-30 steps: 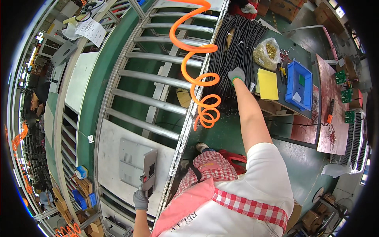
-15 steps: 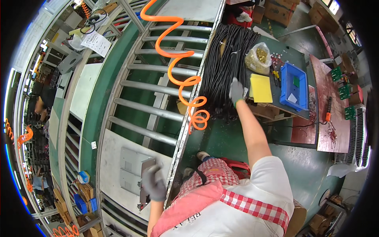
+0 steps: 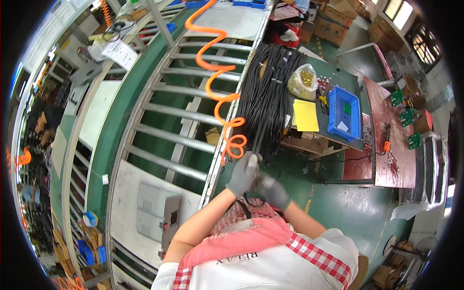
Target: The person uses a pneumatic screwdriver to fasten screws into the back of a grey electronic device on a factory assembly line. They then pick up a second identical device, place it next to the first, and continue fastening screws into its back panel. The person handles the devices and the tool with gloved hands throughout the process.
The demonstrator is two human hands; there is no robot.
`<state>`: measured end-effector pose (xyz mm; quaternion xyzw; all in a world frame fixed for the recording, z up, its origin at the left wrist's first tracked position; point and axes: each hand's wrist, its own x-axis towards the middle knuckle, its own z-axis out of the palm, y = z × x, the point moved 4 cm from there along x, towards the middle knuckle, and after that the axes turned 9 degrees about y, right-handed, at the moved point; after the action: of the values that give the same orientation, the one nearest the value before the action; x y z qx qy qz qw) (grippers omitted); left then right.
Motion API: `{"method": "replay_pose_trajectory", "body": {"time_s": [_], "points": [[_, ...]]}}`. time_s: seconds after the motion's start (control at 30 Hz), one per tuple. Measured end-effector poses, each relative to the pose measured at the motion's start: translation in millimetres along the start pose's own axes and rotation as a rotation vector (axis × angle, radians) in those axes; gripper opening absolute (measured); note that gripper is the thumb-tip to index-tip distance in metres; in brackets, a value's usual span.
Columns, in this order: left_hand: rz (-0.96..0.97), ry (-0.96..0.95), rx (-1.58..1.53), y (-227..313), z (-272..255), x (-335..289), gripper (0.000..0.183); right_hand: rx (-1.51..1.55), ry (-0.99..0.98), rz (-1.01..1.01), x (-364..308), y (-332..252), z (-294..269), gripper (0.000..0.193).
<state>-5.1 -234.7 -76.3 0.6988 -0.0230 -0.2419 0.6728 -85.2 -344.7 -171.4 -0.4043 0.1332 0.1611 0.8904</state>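
Note:
My gloved left hand (image 3: 243, 175) is closed around a strand of black cable (image 3: 258, 140) that hangs off the near end of a thick cable bundle (image 3: 266, 92). Close beside it, my gloved right hand (image 3: 274, 190) is curled toward the left one in front of my apron. Motion smears its fingers, so what they hold is hidden. A dark loop of cable shows just below the two hands. To their left, a grey metal panel box (image 3: 153, 210) with vent slots and an upright side plate (image 3: 170, 220) lies on the conveyor's white board.
An orange coiled air hose (image 3: 224, 96) hangs over the conveyor rollers (image 3: 169, 137). On the bench to the right are a bag of brass-coloured parts (image 3: 302, 82), yellow sheets (image 3: 305, 116) and a blue tray (image 3: 344, 113). Beyond, green circuit boards (image 3: 406, 116) stand by a reddish table (image 3: 401, 169).
My right hand has come back from the cable bundle toward my body. My left hand has left the metal panel box and moved right and up, onto the black cable.

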Motion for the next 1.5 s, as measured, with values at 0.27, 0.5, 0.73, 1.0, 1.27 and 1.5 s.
{"method": "replay_pose_trajectory", "body": {"time_s": [0.27, 0.5, 0.73, 1.0, 1.27, 1.5], "points": [[0.549, -0.052, 0.715, -87, -77, -127, 0.028, 0.085, 0.174, -0.508, 36, -249, 69, 0.023], [-0.365, 0.140, 1.014, -217, -153, -213, 0.031, 0.203, -0.154, -0.430, 71, -256, 134, 0.017], [-0.112, 0.543, 0.823, -158, -181, -271, 0.031, -0.342, -0.261, -0.557, 26, -117, 299, 0.028], [0.187, 1.153, 0.704, -130, -255, -306, 0.023, -0.975, -0.534, -0.078, -3, 83, 330, 0.020], [-0.173, 0.817, 0.529, -192, -323, -231, 0.035, -0.927, -0.215, 0.061, 18, 174, 272, 0.023], [-0.090, 0.454, 0.476, -202, -333, -193, 0.040, -0.785, 0.008, 0.005, 4, 168, 270, 0.021]]}}
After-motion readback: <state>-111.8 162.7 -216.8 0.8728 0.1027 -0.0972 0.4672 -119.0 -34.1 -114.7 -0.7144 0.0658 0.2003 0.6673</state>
